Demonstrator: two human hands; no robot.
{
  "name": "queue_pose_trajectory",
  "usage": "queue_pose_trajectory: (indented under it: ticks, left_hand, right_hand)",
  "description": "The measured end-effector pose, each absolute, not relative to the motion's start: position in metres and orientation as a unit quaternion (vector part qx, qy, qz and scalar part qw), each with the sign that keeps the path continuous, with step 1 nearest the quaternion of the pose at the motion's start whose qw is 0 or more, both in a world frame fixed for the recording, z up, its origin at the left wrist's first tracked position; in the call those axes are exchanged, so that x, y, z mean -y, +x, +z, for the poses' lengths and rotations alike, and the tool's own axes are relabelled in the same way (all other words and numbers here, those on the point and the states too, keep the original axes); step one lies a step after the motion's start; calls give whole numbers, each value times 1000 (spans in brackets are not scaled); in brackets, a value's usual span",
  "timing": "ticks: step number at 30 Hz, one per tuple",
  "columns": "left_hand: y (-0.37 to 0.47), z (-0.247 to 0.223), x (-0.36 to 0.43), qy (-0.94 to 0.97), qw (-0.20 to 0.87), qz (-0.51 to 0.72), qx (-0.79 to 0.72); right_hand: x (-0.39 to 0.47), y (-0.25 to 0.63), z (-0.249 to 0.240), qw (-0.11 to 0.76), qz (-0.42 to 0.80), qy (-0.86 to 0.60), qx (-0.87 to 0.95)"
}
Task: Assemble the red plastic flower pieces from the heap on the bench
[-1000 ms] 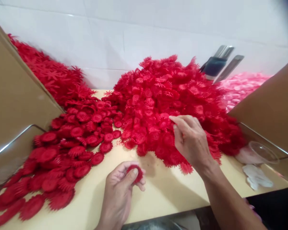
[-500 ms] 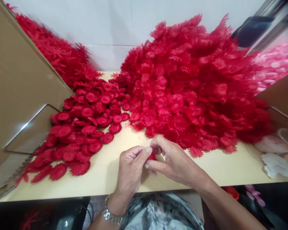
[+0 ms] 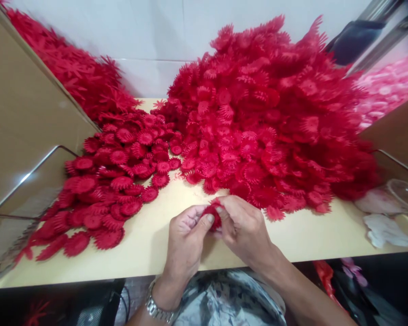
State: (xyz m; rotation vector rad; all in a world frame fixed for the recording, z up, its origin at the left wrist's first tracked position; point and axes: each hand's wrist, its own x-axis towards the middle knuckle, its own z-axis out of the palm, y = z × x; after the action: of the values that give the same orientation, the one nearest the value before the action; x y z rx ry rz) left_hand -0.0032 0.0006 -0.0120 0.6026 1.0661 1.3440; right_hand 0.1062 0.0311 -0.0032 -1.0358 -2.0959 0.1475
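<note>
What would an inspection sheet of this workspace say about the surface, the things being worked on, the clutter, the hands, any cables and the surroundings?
Surface: pale table, red specks near its middle.
Job's things: red piece between the hands; fringed red discs piled left; bigger red heap ahead and to the right.
Clutter: crumpled white scrap and clear container, right.
Left hand: pinching the red piece.
Right hand: fingers on the same piece.
Cables: dark strand below the front edge, possibly a cable.
Surroundings: white wall behind; brown panels either side; pink pieces far right.
</note>
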Motion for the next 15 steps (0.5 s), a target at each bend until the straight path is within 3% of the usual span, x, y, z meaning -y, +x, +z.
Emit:
queue_pose_trajectory:
  ticks: [9, 15]
  left_hand:
    - [-11, 3, 4, 210, 601, 582, -506]
    - [-17, 1, -2, 232, 616, 541, -524]
  right_hand:
    - [-55, 142, 25, 416, -51, -483, 769]
    - [-88, 169, 37, 330, -133, -477, 804]
